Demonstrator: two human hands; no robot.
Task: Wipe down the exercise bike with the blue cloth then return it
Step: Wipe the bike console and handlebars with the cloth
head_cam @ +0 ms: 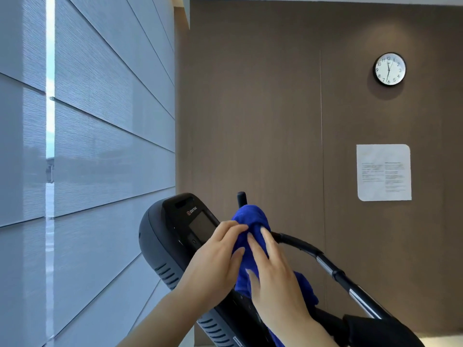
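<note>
Now left hand [215, 251] and right hand [274, 279], fingers flat and gripping nothing, press the cloth [250, 219] onto the bike console [160, 246] beside the handlebar [300, 244]; best keep pressure even, light over the screen [200, 225].

Blue cloth [251, 219], crumpled, draped over the handlebar [300, 242] of a black exercise bike [160, 246], beside its dark screen [201, 225]

I see my left hand [215, 259] and right hand [274, 281] lying straight-fingered on the blue cloth [251, 217], which is draped over the exercise bike [167, 236] console. A clock [389, 69] hangs beyond.
</note>
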